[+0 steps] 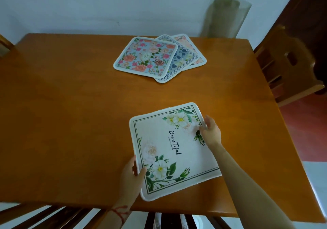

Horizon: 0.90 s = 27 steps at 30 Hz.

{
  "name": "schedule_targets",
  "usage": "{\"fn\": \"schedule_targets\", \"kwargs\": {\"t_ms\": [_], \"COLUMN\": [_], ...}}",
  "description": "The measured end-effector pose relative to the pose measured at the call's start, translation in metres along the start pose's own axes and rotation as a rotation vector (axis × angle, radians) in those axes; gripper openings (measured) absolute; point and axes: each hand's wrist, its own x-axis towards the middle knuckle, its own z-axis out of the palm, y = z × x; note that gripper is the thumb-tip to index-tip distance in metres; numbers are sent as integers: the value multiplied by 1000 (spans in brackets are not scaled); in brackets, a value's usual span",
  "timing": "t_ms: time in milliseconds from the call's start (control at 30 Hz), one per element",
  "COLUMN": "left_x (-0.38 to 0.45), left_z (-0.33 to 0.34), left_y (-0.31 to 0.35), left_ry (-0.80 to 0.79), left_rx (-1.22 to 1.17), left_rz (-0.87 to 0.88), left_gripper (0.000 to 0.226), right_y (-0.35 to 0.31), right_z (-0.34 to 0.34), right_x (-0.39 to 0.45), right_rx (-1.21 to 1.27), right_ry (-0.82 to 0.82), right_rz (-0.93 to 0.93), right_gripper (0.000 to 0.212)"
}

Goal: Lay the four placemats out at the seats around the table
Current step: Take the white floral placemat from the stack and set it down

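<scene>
Head view: the white floral placemat lies askew near the surface's near edge, left hand and right hand pinching opposite edges. First seat in progress; next, square it, then fetch from the stack toward the far edge.

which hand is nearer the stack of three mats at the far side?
Right. The right hand grips the white placemat's far right edge, on the side towards the stack. The left hand holds the near left edge, farther back.
</scene>
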Motion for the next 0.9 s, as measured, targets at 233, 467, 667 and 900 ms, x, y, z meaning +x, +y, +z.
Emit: {"fn": "schedule_targets", "kwargs": {"t_ms": [233, 467, 667, 900], "left_x": [42, 99, 137, 158], "left_z": [-10, -4, 4, 7], "left_y": [42, 86, 113, 119], "left_ry": [-54, -153, -216, -315], "left_rx": [174, 445, 589, 635], "left_rz": [250, 456, 495, 425], "left_gripper": [59, 56, 59, 61], "right_y": [28, 58, 68, 72], "right_z": [8, 21, 27, 40], "right_x": [-64, -124, -147, -152], "right_rx": [111, 127, 104, 192], "right_ry": [230, 314, 327, 343], "right_rz": [91, 162, 249, 348], "right_gripper": [45, 47, 48, 45]}}
